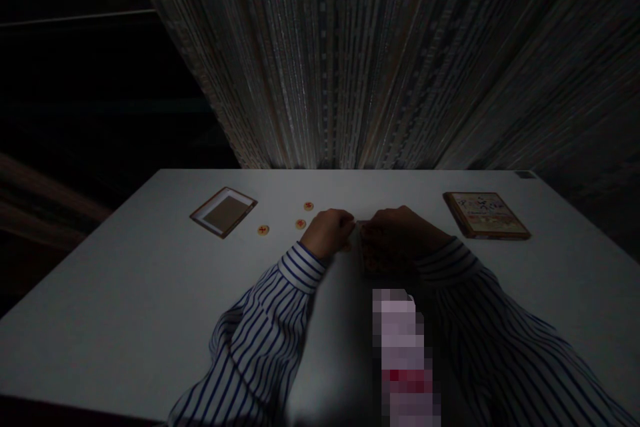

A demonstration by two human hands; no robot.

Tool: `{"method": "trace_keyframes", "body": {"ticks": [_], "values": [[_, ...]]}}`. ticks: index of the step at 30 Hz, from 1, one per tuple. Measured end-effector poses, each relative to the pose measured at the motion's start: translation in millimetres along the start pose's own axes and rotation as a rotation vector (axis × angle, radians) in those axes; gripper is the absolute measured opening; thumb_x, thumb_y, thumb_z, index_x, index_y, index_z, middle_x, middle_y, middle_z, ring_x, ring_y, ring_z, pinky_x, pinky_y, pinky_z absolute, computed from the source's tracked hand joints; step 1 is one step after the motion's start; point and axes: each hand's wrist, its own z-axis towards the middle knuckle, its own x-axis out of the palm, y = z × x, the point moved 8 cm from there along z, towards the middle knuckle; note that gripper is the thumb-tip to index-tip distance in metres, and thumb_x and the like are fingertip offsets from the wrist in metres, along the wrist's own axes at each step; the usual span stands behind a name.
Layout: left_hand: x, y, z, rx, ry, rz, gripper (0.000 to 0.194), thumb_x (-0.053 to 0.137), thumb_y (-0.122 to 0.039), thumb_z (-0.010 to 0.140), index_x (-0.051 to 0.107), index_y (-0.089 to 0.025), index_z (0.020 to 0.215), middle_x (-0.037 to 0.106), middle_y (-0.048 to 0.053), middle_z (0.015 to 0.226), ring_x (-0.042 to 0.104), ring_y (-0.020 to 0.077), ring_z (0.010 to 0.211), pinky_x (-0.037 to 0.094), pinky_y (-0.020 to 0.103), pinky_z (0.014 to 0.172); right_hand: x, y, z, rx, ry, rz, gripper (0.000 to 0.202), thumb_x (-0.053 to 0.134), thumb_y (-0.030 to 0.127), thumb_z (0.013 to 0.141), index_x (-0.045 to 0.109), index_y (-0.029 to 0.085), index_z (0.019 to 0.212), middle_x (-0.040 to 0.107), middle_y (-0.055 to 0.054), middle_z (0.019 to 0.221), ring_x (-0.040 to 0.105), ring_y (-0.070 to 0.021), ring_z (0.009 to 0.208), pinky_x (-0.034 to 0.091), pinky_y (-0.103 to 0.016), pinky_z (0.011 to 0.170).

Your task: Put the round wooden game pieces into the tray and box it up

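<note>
A small dark box (367,267) with round chess pieces in it lies on the white table, partly covered by my right hand. My right hand (407,230) curls closed over the far part of the box; what its fingertips grip is hidden in shadow. Just left of the box, my left hand (326,233) is closed with its fingertips together, and whatever they pinch is too small to name. Beyond and left of that hand lie loose round chess pieces with red characters: one piece (309,206), a second piece (300,224) and a third piece (263,230).
On the left of the white table (150,293) lies an open shallow tray or lid (223,212) with a brown rim. A flat box with a printed cover (487,215) rests at the right. String curtains (340,67) hang behind the far edge. A pixelated patch covers the near middle.
</note>
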Motion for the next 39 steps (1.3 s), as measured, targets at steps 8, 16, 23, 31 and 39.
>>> {"method": "trace_keyframes", "body": {"ticks": [8,16,23,31,39], "values": [[1.0,0.5,0.3,0.025,0.007,0.028,0.024,0.047,-0.024,0.082,0.067,-0.015,0.09,0.07,0.008,0.085,0.062,0.0186,0.078,0.044,0.03,0.071,4.0,1.9,0.5,-0.015,0.03,0.03,0.027,0.043,0.034,0.086,0.066,0.022,0.092,0.066,-0.006,0.088,0.061,-0.0162,0.078,0.036,-0.025,0.062],[-0.5,0.7,0.1,0.005,0.007,0.024,0.025,0.047,-0.026,0.081,0.067,-0.015,0.092,0.069,0.008,0.087,0.062,0.0192,0.08,0.045,0.031,0.073,8.3,-0.1,1.3,-0.008,0.047,0.054,0.027,0.043,0.034,0.085,0.066,0.023,0.092,0.065,-0.006,0.088,0.06,-0.0165,0.078,0.036,-0.026,0.064],[-1.1,0.3,0.1,0.01,-0.009,0.002,0.023,0.049,-0.025,0.081,0.067,-0.015,0.092,0.069,0.008,0.087,0.063,0.0183,0.079,0.045,0.03,0.072,8.3,1.4,0.9,-0.008,0.058,0.031,0.027,0.042,0.033,0.085,0.065,0.023,0.094,0.065,-0.006,0.091,0.059,-0.0167,0.081,0.036,-0.026,0.066],[-2.2,-2.9,-1.6,0.005,0.015,0.007,0.021,0.049,-0.024,0.081,0.067,-0.014,0.087,0.069,0.007,0.082,0.062,0.0178,0.078,0.044,0.029,0.071,9.3,3.5,0.7,-0.013,0.087,-0.017,0.026,0.042,0.03,0.086,0.064,0.02,0.095,0.065,-0.008,0.092,0.061,-0.0184,0.079,0.036,-0.027,0.061],[-2.6,-3.4,-2.1,-0.003,0.022,0.011,0.023,0.048,-0.026,0.082,0.067,-0.014,0.089,0.069,0.007,0.081,0.061,0.017,0.073,0.043,0.029,0.068,5.7,6.4,-1.9,-0.025,0.104,0.0,0.025,0.043,0.027,0.085,0.064,0.021,0.098,0.065,-0.008,0.093,0.061,-0.0188,0.083,0.037,-0.027,0.063]]}}
